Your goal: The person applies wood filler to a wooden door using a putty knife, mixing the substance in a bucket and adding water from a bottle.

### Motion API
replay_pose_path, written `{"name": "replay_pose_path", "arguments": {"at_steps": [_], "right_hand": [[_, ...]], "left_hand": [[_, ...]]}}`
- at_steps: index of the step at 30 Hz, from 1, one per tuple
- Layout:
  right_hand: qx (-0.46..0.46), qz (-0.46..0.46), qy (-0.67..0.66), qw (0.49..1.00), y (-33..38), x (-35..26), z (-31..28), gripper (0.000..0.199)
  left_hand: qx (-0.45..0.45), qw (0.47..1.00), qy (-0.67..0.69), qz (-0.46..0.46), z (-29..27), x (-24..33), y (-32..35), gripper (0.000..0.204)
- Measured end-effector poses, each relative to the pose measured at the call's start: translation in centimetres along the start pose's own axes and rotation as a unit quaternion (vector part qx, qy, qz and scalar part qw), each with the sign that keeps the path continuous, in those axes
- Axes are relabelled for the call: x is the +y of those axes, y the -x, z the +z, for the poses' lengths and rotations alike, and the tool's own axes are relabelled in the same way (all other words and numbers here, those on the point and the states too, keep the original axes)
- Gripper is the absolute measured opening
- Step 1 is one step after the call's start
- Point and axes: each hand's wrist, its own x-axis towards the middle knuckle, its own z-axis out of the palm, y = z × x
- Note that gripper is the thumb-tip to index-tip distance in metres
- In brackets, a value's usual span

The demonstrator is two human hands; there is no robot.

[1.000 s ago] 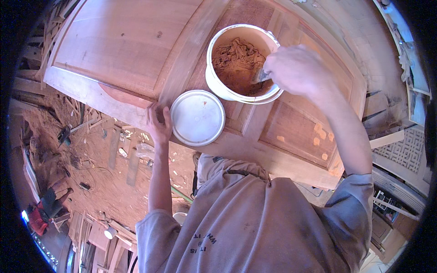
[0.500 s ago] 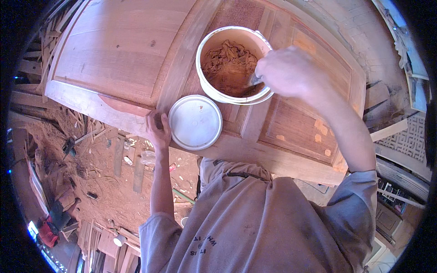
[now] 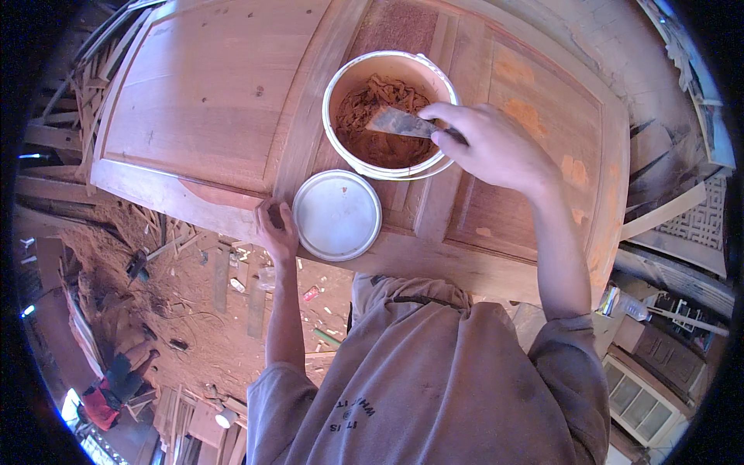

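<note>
My right hand point(image 3: 492, 143) grips a putty knife point(image 3: 399, 122), its flat blade smeared and held over the mouth of a white bucket point(image 3: 332, 124). Reddish-brown putty point(image 3: 380, 151) lies lumpy inside that bucket. Beside it, a round white lid point(image 3: 337, 215) rests flat on a large panelled wooden door point(image 3: 217, 85). With fingers curled, my left hand point(image 3: 277, 230) holds the door's near edge, just left of the lid. Orange-tan putty patches point(image 3: 575, 169) mark the door's right side.
Sawdust and wood scraps point(image 3: 201, 310) cover the floor at left. Stacked timber strips point(image 3: 89, 101) stand beyond the door's left end. A person in red point(image 3: 101, 407) is low at the far left. A framed glass panel point(image 3: 643, 395) leans at lower right.
My right hand has lifted the putty knife from deep in the bucket, and its blade now points left above the putty. My left hand stays at the door's edge. The view has shifted slightly.
</note>
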Motion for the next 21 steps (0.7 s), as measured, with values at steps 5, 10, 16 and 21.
{"name": "replay_pose_path", "arguments": {"at_steps": [5, 10, 16, 21], "right_hand": [[-0.121, 0.007, 0.209, 0.97, -3.7, -3.0, 0.1, 0.019], [-0.182, -0.043, 0.298, 0.936, -7.2, -3.9, 3.5, 0.021], [-0.266, -0.027, 0.335, 0.904, -6.8, -4.1, 0.3, 0.022], [-0.229, 0.002, 0.282, 0.932, -7.1, -5.1, -1.6, 0.019]], "left_hand": [[0.0, 0.999, -0.016, 0.032, -0.1, 0.1, -0.1, 0.02], [0.013, 1.0, 0.009, 0.019, 0.2, 0.7, -0.3, 0.018], [0.024, 0.999, 0.033, -0.017, 0.1, -0.7, 0.5, 0.019], [0.027, 0.999, 0.016, -0.009, -0.2, -0.3, 0.4, 0.019]]}}
